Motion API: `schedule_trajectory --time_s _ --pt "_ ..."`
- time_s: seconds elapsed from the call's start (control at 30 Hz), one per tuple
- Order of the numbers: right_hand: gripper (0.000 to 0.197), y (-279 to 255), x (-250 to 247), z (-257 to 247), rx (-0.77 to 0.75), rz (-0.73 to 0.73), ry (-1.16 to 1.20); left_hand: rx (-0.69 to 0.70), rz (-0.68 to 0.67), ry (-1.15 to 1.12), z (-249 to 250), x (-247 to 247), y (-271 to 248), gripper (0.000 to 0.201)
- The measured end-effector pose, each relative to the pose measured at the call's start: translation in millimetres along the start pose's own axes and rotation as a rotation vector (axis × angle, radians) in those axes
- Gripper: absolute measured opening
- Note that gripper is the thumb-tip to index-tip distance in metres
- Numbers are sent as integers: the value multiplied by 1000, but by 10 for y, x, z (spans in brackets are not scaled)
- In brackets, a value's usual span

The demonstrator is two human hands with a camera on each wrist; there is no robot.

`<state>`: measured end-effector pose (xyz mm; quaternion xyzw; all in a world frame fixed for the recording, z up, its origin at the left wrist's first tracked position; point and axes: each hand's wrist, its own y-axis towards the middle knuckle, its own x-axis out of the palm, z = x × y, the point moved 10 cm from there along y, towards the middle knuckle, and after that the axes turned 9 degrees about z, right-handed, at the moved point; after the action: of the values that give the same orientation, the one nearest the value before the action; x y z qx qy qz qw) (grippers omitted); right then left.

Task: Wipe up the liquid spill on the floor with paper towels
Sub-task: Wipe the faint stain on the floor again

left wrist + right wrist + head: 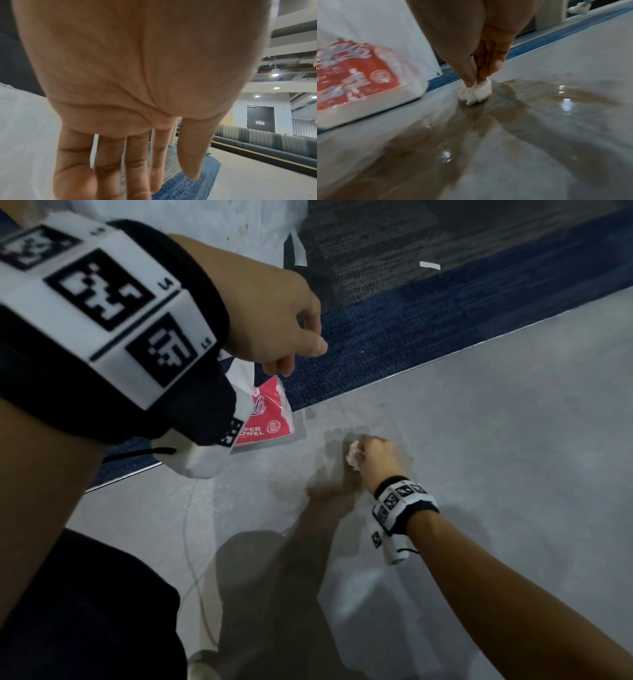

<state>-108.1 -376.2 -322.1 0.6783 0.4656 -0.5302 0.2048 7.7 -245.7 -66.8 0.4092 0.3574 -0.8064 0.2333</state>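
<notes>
My right hand (371, 451) pinches a small crumpled white paper towel wad (352, 455) and presses it onto the grey floor at the far edge of the spill (325, 477). In the right wrist view the fingertips (471, 81) squeeze the wad (476, 93) against the floor, and the shiny brownish puddle (530, 108) spreads toward the camera and to the right. A red and white paper towel pack (263, 419) (356, 75) lies just left of the wad. My left hand (298, 350) (145, 169) hangs in the air above the pack with relaxed fingers, holding nothing.
Blue carpet (411, 313) borders the grey floor behind a metal strip. White plastic sheeting (239, 227) and a scrap of tape (430, 265) lie at the back. A thin white cable (191, 542) crosses the floor near my knee. A grey bench (274, 142) lines the far wall.
</notes>
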Motion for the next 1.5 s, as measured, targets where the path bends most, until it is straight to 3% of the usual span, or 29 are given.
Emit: schedule_trajectory --time_s 0.1,0.23,0.33,0.4,0.43,0.57,0.67,0.7,0.77,0.9,1.0,1.1,1.23,1.37,1.5 --pt "21 -115 253 -500 -138 -113 -49 7 -4 11 22 21 20 29" --pt "26 -534 546 -987 -428 -225 -202 4 -16 6 39 43 28 30" --pt "21 -751 648 -847 -548 -292 -272 -4 -15 -2 24 46 29 29" --pt "7 -747 510 -733 -642 -215 -288 -5 -18 1 27 54 26 29" --pt "15 -723 412 -693 -662 -186 -276 -4 -20 5 33 54 20 29" --pt "22 -388 -22 -302 -447 -109 -368 2 -19 4 68 50 4 30" --pt "23 -265 -236 40 -225 13 -278 9 -21 14 92 56 -10 30" --pt "23 -271 -291 54 -211 57 -241 10 -23 19 86 56 -15 30" --pt "25 -337 -214 -72 -213 1 -230 3 -25 16 60 52 -18 29" --pt "19 -646 54 -571 -386 -106 -173 0 -22 12 76 69 -1 29" --pt "22 -777 291 -538 -467 -153 -217 13 -35 29 101 110 14 29" --pt "12 -753 178 -465 -517 -105 -278 -2 -37 30 68 109 18 29" --pt "22 -632 47 -227 -453 -56 -312 4 -35 32 79 100 17 27" --pt "24 -459 -36 150 -296 -15 -286 13 -39 52 93 103 1 28" --pt "9 -306 -243 566 -114 49 -206 16 -64 86 57 111 -33 28"
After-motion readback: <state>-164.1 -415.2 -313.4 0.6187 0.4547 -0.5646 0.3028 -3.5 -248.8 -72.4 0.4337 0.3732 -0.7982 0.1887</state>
